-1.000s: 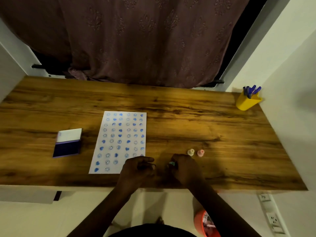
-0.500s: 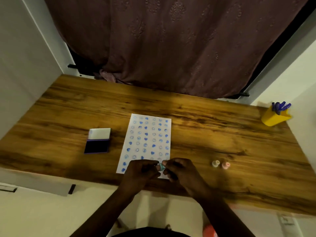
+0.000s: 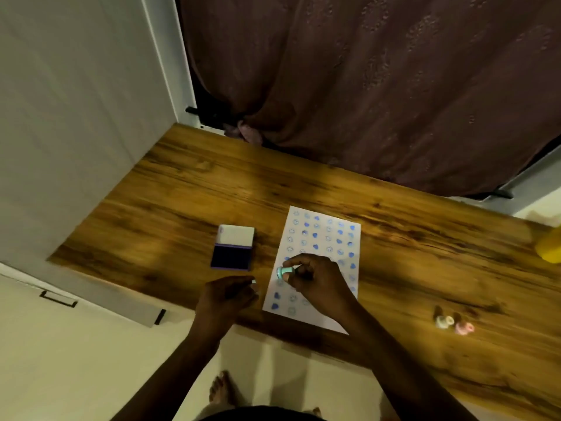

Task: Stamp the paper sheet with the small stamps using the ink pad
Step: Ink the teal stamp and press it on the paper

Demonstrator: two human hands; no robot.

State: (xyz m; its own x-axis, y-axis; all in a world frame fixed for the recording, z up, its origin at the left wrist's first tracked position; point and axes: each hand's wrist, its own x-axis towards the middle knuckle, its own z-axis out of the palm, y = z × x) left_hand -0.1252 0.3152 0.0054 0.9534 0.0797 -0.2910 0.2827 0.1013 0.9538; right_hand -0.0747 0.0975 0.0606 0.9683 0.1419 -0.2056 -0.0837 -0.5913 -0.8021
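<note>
The white paper sheet (image 3: 326, 238) lies on the wooden desk (image 3: 409, 253), covered with rows of blue heart and smiley prints. My right hand (image 3: 315, 279) hovers over the sheet's lower left part, pinching a small teal stamp (image 3: 284, 271) that points left. My left hand (image 3: 227, 294) rests at the desk's front edge, left of the sheet, fingers curled around a tiny pale teal cap (image 3: 253, 281). The open ink pad (image 3: 232, 256), with dark blue ink and a white lid, sits left of the sheet.
A cream stamp (image 3: 443, 322) and a pink stamp (image 3: 464, 328) stand near the front edge on the right. A yellow pen holder (image 3: 549, 247) is at the far right. A brown curtain (image 3: 379, 86) hangs behind the desk. A white wall (image 3: 76, 132) borders the left side.
My hands, joined on the teal stamp before, have parted: the left holds the cap, the right carried the stamp left over the sheet. The view swung left.
</note>
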